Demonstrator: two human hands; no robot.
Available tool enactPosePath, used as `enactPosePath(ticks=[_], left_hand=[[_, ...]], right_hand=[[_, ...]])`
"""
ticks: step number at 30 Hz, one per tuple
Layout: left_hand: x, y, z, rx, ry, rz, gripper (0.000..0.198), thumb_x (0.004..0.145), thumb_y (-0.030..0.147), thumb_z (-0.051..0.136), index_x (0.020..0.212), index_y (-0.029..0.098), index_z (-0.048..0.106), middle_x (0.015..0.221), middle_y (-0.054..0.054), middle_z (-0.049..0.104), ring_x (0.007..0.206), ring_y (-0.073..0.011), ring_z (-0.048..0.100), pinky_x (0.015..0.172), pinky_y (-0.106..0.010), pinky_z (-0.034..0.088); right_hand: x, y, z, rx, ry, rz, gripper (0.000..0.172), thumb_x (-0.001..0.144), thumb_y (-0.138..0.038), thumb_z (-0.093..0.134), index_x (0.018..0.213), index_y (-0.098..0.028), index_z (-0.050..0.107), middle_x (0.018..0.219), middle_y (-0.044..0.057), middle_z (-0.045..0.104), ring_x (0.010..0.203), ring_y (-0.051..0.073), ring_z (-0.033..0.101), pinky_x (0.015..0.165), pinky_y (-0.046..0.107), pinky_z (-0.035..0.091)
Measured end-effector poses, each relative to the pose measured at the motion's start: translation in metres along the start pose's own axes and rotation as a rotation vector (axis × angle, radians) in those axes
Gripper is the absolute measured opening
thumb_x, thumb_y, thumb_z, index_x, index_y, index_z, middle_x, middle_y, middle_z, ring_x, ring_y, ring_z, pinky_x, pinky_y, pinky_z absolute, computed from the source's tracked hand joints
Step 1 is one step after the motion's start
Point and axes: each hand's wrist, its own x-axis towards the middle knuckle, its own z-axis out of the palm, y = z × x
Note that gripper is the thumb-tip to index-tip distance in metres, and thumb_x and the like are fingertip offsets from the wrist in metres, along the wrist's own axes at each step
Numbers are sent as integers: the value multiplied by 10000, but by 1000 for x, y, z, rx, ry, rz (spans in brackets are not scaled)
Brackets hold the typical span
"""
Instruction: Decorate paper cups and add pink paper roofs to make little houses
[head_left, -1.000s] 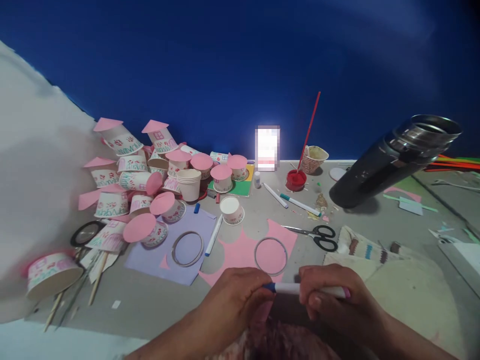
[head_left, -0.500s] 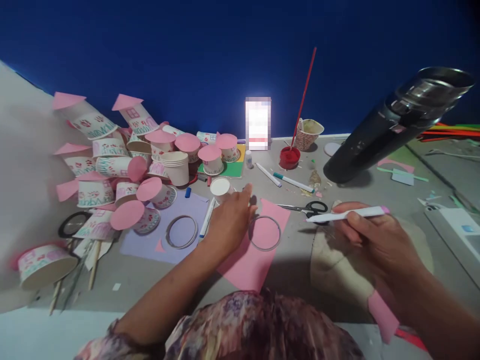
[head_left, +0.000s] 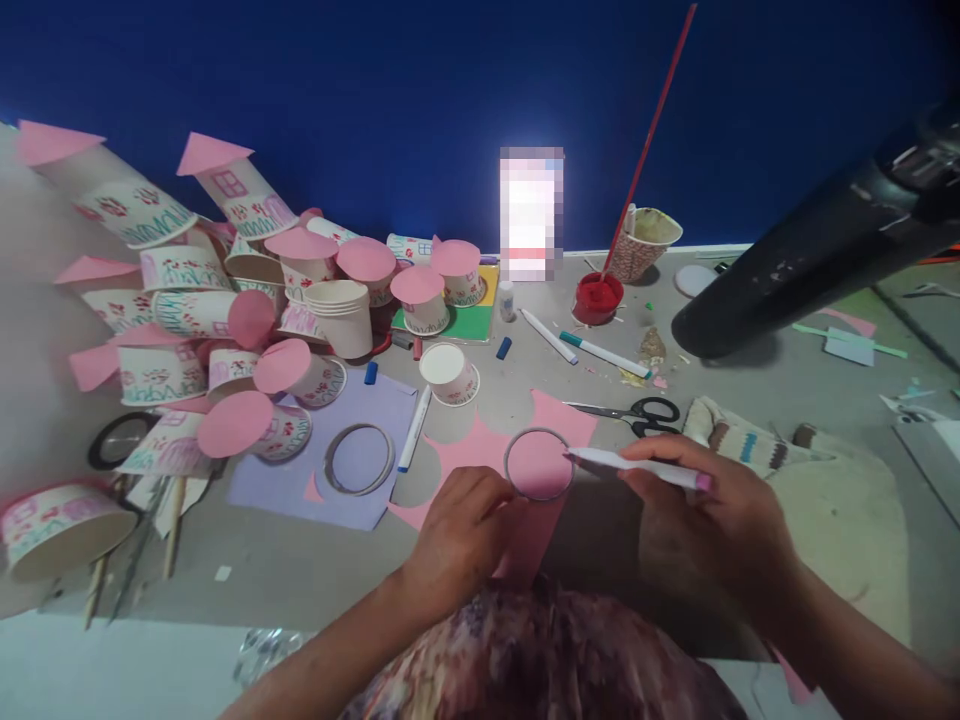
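A sheet of thin pink paper (head_left: 540, 525) lies flat on the smooth grey desk (head_left: 277, 570), its left side bitten into round scallops, and on it sits a narrow grey ring (head_left: 541, 430), smooth and circular, framing a disc of the same pink. To the left, a thicker grey ring (head_left: 330, 460) rests on matte lavender paper (head_left: 382, 405). Farther left crowd paper cups (head_left: 161, 375) with inked flowers and grassy zigzags, many capped with shallow pink cones; a plain white stack of cups (head_left: 341, 325) stands beside them. Scissors (head_left: 626, 411) with black looped handles lie just beyond the ring to the right, near a soft cream cloth (head_left: 817, 540) with a striped, knitted-looking band. A dark cylindrical flask (head_left: 780, 250) leans at the far right. The right hand (head_left: 724, 510) grasps a slim white marker (head_left: 611, 460) between thumb and fingers, nearly level, its tip pointing left at the ring's right rim; whether it touches the paper is unclear. The left hand (head_left: 465, 535) is palm down, fingers bent, over the sheet at the ring's near left edge; whether it grips or merely presses the ring cannot be told.
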Motion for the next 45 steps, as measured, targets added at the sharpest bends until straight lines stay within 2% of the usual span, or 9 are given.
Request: enactPosePath(ticks=[4, 7, 10, 13, 19, 29, 36, 39, 45], left_hand=[[-4, 2, 2, -37, -81, -125, 81, 1021, 178, 584, 1034, 189, 664, 909, -40, 712, 856, -188, 648, 795, -343, 489], [-9, 3, 5, -56, -124, -153, 36, 994, 200, 615, 1011, 202, 647, 898, -30, 692, 864, -198, 636, 816, -354, 482], [-11, 3, 6, -98, -158, -209, 69, 982, 195, 625, 1049, 208, 630, 922, -20, 680, 874, -191, 627, 832, -349, 482], [-11, 2, 5, -114, -166, -159, 129, 986, 149, 607, 1103, 200, 627, 990, -38, 691, 934, -195, 633, 854, -357, 474], [-9, 1, 6, 0, -100, 36, 99, 978, 113, 602, 1043, 177, 641, 981, -69, 711, 993, -221, 658, 851, -387, 455], [-5, 0, 6, 77, -7, 117, 293, 923, 184, 664, 1212, 173, 616, 1017, -77, 745, 971, -247, 663, 793, -401, 452], [-9, 0, 7, 130, -152, 63, 172, 998, 170, 590, 1147, 209, 666, 993, -79, 712, 973, -226, 656, 805, -381, 454], [-13, -2, 9, 125, -162, 59, 137, 1002, 164, 585, 1091, 206, 680, 979, -80, 691, 989, -225, 642, 811, -378, 454], [-15, -3, 9, 108, -201, 47, 94, 1007, 195, 575, 985, 205, 665, 989, -79, 671, 1005, -224, 619, 834, -382, 458]], right_hand=[[-2, -8, 16, -4, -57, -165, 127, 1003, -307, 607, 1035, -242, 712, 882, 45, 796, 749, 199, 745, 673, 292, 569], [0, -9, 24, -32, -105, -287, 120, 1019, -268, 598, 1063, -225, 702, 848, 45, 781, 735, 187, 729, 676, 290, 553], [4, -11, 30, -72, -153, -328, 137, 1035, -274, 581, 1069, -213, 699, 813, 48, 771, 686, 186, 706, 653, 297, 533], [8, -12, 35, -71, -215, -359, 141, 1044, -280, 584, 1075, -209, 702, 874, 64, 800, 684, 184, 698, 679, 304, 531], [11, -9, 44, -61, -261, -402, 147, 1051, -299, 594, 1083, -214, 709, 940, 80, 820, 755, 196, 717, 740, 311, 539], [20, -4, 52, -31, -228, -485, 91, 1034, -278, 637, 1083, -225, 692, 948, 47, 823, 796, 195, 737, 746, 312, 541], [27, -1, 49, -135, -195, -548, 96, 1031, -262, 635, 1079, -212, 702, 970, 45, 825, 852, 209, 732, 786, 314, 514], [27, -3, 44, -256, -174, -563, 133, 1041, -259, 607, 1078, -198, 718, 956, 49, 823, 850, 214, 729, 779, 314, 485], [20, -19, 36, -526, -82, -544, 250, 1051, -263, 549, 920, -187, 748, 690, 23, 722, 658, 196, 663, 627, 315, 385]])
